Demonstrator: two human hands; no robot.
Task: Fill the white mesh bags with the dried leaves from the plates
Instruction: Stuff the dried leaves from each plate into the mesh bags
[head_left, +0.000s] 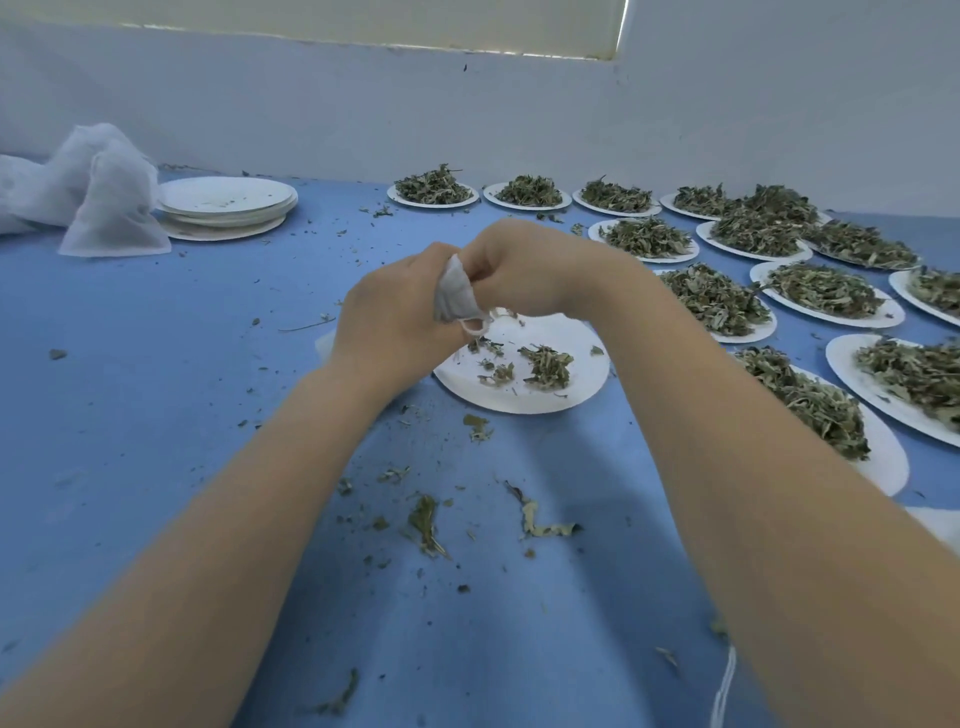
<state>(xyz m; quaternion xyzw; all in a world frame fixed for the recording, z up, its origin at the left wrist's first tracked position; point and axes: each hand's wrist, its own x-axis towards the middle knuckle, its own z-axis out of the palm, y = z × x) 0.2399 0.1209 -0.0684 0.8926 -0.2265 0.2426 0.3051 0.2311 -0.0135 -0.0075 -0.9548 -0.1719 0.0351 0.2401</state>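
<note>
Scattered leaf bits (423, 522), both hands (457, 291) gripping mesh bag (454, 296)

A blue table surface (156, 415) carries everything, and it is littered with loose dried leaf scraps (426, 522) and crumbs, thickest near the front middle. At the far left lie a heap of white mesh bags (98, 192) and, just beside it, a stack of empty white plates (226, 205). A nearly emptied plate (524, 374) sits in the middle, while many plates heaped with dried leaves (719, 301) fill the right side in rows.
</note>
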